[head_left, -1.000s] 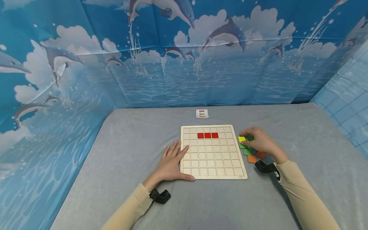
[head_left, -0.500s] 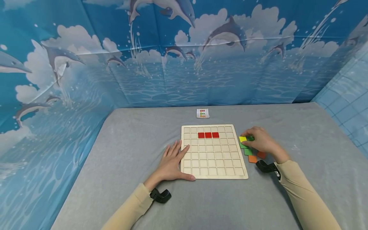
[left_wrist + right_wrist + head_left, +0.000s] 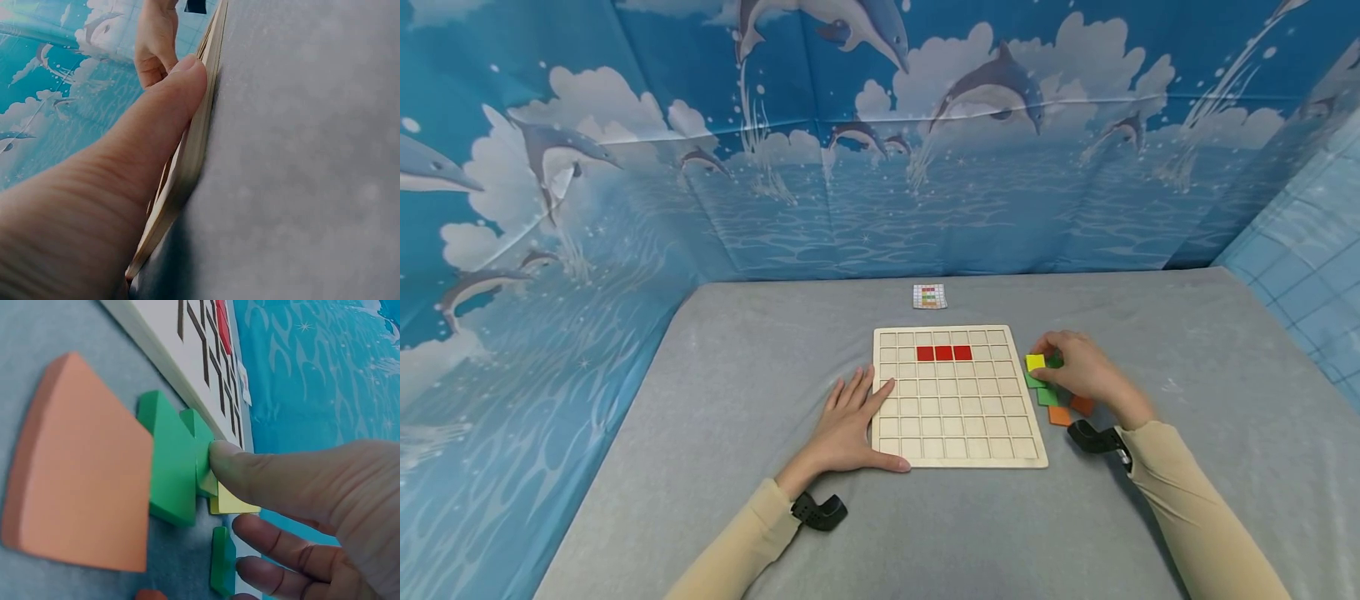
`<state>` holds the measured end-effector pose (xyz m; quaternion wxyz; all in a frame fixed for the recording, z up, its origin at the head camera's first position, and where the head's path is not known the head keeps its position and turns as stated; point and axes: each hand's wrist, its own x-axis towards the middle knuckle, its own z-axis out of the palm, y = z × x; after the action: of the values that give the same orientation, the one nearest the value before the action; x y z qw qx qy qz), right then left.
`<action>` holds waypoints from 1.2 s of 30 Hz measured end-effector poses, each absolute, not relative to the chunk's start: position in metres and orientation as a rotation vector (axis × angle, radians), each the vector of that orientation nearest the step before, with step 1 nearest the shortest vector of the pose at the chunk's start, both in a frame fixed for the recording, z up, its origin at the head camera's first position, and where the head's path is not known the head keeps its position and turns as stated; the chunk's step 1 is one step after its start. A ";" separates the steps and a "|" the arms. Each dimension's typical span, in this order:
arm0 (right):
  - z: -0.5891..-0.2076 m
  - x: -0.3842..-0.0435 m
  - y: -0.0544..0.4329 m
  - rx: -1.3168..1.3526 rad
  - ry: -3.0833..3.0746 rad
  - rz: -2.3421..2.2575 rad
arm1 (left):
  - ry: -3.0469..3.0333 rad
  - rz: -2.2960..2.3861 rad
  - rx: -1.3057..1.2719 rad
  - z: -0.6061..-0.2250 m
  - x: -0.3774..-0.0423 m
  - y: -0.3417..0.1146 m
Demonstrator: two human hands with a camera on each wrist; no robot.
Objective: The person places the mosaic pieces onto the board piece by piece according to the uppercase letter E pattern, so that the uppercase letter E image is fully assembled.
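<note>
A wooden grid board (image 3: 958,408) lies on the grey cloth with three red tiles (image 3: 943,353) in a row near its top. My left hand (image 3: 844,433) rests at its left side, fingers spread; the thumb lies along the front edge, as the left wrist view also shows. Right of the board, my right hand (image 3: 1081,367) pinches a yellow tile (image 3: 1035,362) between thumb and index finger. The yellow tile (image 3: 234,501) is partly behind the thumb in the right wrist view. Green tiles (image 3: 172,465) lie just under and beside it, and another green tile (image 3: 223,562) sits near the curled fingers.
Two orange tiles, one an orange tile (image 3: 1059,416) near the right wrist, lie in front of the green ones. A small pattern card (image 3: 929,296) with coloured squares lies behind the board. A dolphin-print curtain (image 3: 880,200) hangs at the table's back.
The right index finger and the yellow tile have shifted slightly to the right. My left hand, the board and the red tiles stay as they were.
</note>
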<state>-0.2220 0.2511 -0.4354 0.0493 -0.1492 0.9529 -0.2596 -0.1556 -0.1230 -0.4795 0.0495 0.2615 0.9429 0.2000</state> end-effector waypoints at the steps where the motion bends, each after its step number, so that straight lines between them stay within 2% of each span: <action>1: -0.436 -0.222 0.251 -0.447 2.904 -0.793 | 2.871 0.609 0.795 -0.479 -0.156 -0.123; 20: -0.440 -0.217 0.253 -0.415 2.952 -0.816 | 2.884 0.624 0.823 -0.478 -0.155 -0.122; 36: -0.438 -0.205 0.211 -0.641 2.997 -1.119 | 2.874 0.637 0.805 -0.481 -0.155 -0.123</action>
<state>-0.2053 0.2113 -0.4380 -0.0604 -0.1962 0.9169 -0.3423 -0.1554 -0.1232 -0.4806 0.0447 0.2636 0.9408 0.2083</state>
